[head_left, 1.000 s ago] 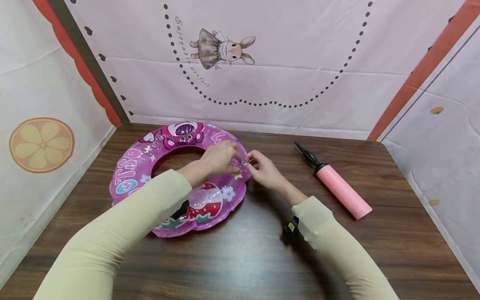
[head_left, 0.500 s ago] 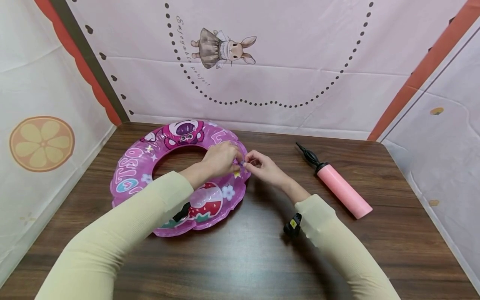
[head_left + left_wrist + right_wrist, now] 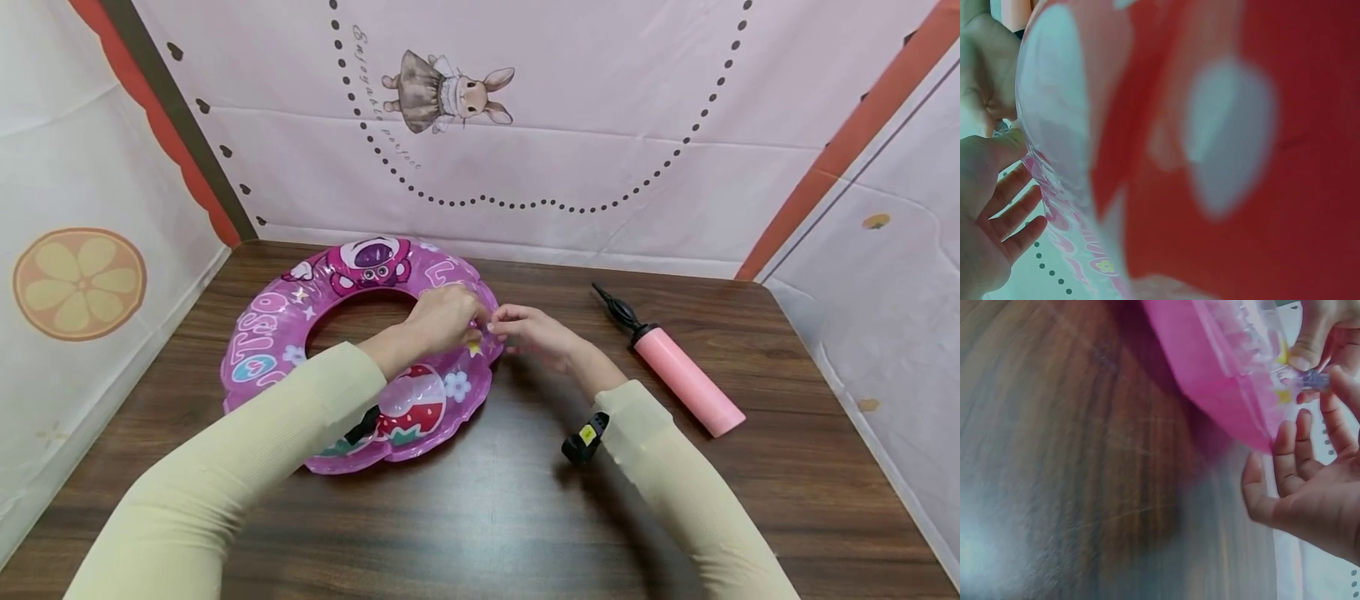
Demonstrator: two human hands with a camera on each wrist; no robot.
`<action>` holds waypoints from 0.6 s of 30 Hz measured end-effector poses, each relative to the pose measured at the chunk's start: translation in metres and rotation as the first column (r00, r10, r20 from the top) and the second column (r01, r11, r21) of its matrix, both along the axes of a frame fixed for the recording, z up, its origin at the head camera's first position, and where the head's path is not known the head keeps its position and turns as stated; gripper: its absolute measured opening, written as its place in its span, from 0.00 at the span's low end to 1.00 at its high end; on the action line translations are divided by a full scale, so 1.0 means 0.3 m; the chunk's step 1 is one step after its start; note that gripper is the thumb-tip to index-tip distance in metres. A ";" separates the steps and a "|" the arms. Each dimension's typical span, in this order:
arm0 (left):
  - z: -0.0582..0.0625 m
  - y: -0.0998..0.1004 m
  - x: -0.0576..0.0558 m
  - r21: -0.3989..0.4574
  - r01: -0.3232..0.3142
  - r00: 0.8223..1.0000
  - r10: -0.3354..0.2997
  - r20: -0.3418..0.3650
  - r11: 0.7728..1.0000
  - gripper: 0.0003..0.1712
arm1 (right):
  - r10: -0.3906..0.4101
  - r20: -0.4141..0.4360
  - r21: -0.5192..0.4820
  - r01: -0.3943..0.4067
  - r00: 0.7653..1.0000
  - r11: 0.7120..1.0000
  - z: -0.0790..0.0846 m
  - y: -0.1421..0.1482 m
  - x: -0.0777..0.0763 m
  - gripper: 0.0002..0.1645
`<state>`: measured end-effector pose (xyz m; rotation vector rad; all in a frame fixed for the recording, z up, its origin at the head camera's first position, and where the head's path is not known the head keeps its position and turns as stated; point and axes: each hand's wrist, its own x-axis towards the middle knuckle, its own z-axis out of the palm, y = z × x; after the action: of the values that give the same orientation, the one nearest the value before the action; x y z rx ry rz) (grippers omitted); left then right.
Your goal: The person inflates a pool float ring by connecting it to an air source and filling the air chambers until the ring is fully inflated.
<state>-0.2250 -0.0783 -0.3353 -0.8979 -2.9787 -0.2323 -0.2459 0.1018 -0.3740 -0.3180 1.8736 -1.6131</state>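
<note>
A pink, inflated swim ring [image 3: 255, 333] with cartoon prints lies on the table's left half. At its right side my left hand [image 3: 446, 321] pinches the base of its small clear air valve [image 3: 1314, 379] between thumb and forefinger. The other left fingers extend along the ring in the left wrist view. From the right, my right hand [image 3: 536, 333] pinches the valve's outer end with thumb and forefinger. The remaining right fingers [image 3: 1285, 456] are loosely bent below it. In the head view the fingers mostly hide the valve.
A hand pump [image 3: 686, 379] with a pink barrel and black nozzle lies on the wooden table [image 3: 480, 533], right of my right hand. Printed cloth walls [image 3: 570, 100] stand behind and at both sides. A black wrist camera [image 3: 585, 439] hangs under the right sleeve.
My right hand has turned slightly at the wrist, its lower fingers spreading away from the thumb while the pinch stays at the valve. The left hand and the ring stay nearly in place.
</note>
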 end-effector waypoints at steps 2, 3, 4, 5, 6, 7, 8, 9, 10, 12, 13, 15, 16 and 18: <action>0.000 0.006 0.000 -0.001 0.007 1.000 -0.007 -0.003 1.000 0.08 | 0.000 0.060 0.001 0.000 0.998 1.000 0.011 0.004 -0.002 0.02; 0.001 0.009 0.000 0.000 0.008 1.000 -0.008 -0.005 1.000 0.07 | 0.000 0.088 -0.004 0.000 0.996 1.000 0.014 0.007 -0.004 0.02; 0.002 0.010 0.000 0.001 0.007 1.000 -0.007 -0.007 1.000 0.07 | 0.006 0.105 -0.007 -0.005 0.994 1.000 0.018 0.008 -0.006 0.02; 0.003 0.011 0.000 0.001 0.007 1.000 -0.007 -0.006 1.000 0.07 | 0.013 0.118 -0.009 -0.012 0.993 1.000 0.020 0.011 -0.007 0.02; 0.004 0.011 0.000 0.003 0.008 1.000 -0.008 -0.003 1.000 0.07 | 0.022 0.124 -0.008 -0.021 0.992 1.000 0.021 0.014 -0.008 0.02; 0.004 0.011 0.000 0.005 0.008 1.000 -0.009 0.002 1.000 0.07 | 0.033 0.126 -0.002 -0.033 0.991 0.999 0.020 0.017 -0.009 0.03; 0.004 0.011 0.000 0.006 0.008 1.000 -0.008 0.007 1.000 0.08 | 0.043 0.126 0.001 -0.044 0.991 0.999 0.019 0.020 -0.010 0.03; 0.004 0.011 0.000 0.006 0.008 1.000 -0.008 0.011 1.000 0.08 | 0.056 0.121 0.005 -0.057 0.991 0.998 0.017 0.023 -0.010 0.03; 0.003 0.011 0.001 0.005 0.008 1.000 -0.008 0.015 1.000 0.08 | 0.071 0.112 0.008 -0.072 0.991 0.997 0.016 0.025 -0.010 0.03; 0.002 0.010 0.001 0.006 0.009 1.000 -0.010 0.018 1.000 0.08 | 0.095 0.092 0.006 -0.096 0.991 0.995 0.010 0.030 -0.012 0.03; 0.001 0.010 0.001 0.008 0.012 1.000 -0.012 0.018 1.000 0.08 | 0.103 0.083 -0.001 -0.103 0.991 0.995 0.008 0.032 -0.012 0.03; 0.001 0.011 0.001 0.011 0.013 1.000 -0.013 0.018 1.000 0.07 | 0.115 0.066 -0.016 -0.114 0.991 0.993 0.005 0.036 -0.011 0.03; 0.001 0.011 0.001 0.010 0.014 1.000 -0.014 0.019 1.000 0.07 | 0.119 0.061 -0.022 -0.118 0.991 0.993 0.004 0.037 -0.011 0.03; 0.003 0.012 0.000 0.010 0.018 1.000 -0.018 0.024 1.000 0.07 | 0.120 0.056 -0.030 -0.119 0.991 0.992 0.004 0.039 -0.011 0.03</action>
<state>-0.2251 -0.0746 -0.3344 -0.9281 -2.9898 -0.2596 -0.2494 0.1136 -0.3727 -0.3835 1.7571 -1.5519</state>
